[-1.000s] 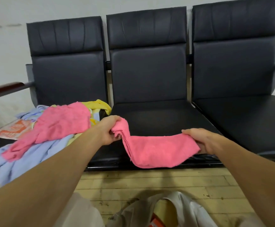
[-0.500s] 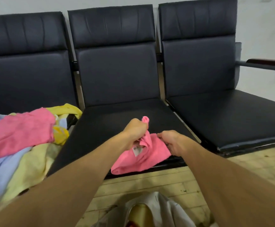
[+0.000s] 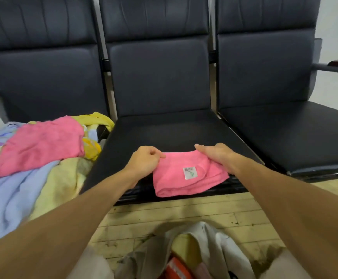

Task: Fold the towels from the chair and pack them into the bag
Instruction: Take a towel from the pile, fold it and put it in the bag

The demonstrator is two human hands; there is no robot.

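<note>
1. Black padded leatherette chairs (image 3: 264, 67) stand in a row on a scuffed wooden plank floor (image 3: 184, 210).
2. Between my hands, on the front edge of the middle seat (image 3: 164, 133), lies the folded pink terry towel (image 3: 176, 178), white barcode label (image 3: 189, 172) up.
3. My left hand (image 3: 144, 162) pinches its far left corner, fingers curled.
4. My right hand (image 3: 216, 154) lies flat, fingers straight, pressing the far right edge.
5. Left of my left hand, a rumpled heap of pink, pale blue and yellow towels (image 3: 43, 146) covers the next seat.
6. Beneath my forearms, a limp off-white cloth bag (image 3: 214, 248) gapes on the floor.
</note>
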